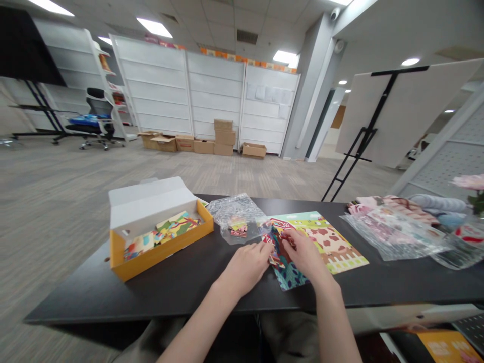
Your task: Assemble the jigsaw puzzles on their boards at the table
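Observation:
A colourful jigsaw board (335,242) with a spotted cow and a white fence lies flat on the dark table. Over its left side, my left hand (251,262) is closed, with red and white puzzle pieces (278,261) showing at its fingertips. My right hand (304,252) bends its fingers together over the board's dark brown area, pinching a small puzzle piece (293,243) that is mostly hidden. Just left of the board rests a clear plastic bag (236,206) with a few puzzle pieces (238,229) in it.
An open yellow box (166,253) holding several puzzle pieces (176,225) stands on the table's left. Plastic-wrapped pink items (393,222) and a clear container (459,252) with flowers lie to the right. Cardboard boxes (225,137) line the shelves beyond.

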Motion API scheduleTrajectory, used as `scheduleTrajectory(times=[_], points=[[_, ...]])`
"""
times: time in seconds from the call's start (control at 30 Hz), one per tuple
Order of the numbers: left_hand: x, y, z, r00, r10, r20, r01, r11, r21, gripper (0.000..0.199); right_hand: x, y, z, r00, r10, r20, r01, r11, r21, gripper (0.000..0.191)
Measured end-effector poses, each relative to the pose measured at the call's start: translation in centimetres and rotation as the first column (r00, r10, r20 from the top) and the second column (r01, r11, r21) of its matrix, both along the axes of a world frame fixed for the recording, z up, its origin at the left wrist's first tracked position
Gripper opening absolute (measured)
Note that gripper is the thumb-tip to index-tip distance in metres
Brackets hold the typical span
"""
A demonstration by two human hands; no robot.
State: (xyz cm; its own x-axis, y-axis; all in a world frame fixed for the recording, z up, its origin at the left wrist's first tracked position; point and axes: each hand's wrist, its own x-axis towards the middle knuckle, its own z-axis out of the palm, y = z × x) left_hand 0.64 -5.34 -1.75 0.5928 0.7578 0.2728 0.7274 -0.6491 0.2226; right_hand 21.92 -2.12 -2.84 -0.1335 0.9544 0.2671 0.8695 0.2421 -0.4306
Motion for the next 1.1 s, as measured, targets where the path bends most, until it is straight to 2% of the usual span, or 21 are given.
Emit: scheduleTrajectory(times=[0.23,0.5,0.63,0.87,1.1], points=[[0.2,0.0,-0.2,0.996,-0.013,-0.086,0.021,0.996,0.087,0.010,0.4,0.3,-0.4,0.993,0.004,-0.122,0.000,1.000,0.027,0.022],[0.8,0.2,-0.7,1.000,0.019,-0.011,-0.015,0.961,0.275,0.010,0.4,0.6,-1.0,0.976,0.045,-0.212,-0.026,0.995,0.092,0.023],[0.8,0.2,-0.8,0.999,0.042,0.030,-0.050,0.940,0.337,0.011,0.4,0.7,-1.3,0.986,0.033,-0.165,-0.018,0.996,0.088,0.023],[0.8,0.2,-1.0,0.989,0.065,0.131,-0.103,0.944,0.313,0.016,0.3,0.9,-1.7,0.999,-0.013,-0.031,0.013,1.000,0.028,0.026],[1.1,0.0,-0.8,0.995,-0.006,0.096,-0.016,0.972,0.234,0.017,-0.1,0.7,-1.1,0.999,-0.026,0.036,0.023,0.998,0.064,0.025]])
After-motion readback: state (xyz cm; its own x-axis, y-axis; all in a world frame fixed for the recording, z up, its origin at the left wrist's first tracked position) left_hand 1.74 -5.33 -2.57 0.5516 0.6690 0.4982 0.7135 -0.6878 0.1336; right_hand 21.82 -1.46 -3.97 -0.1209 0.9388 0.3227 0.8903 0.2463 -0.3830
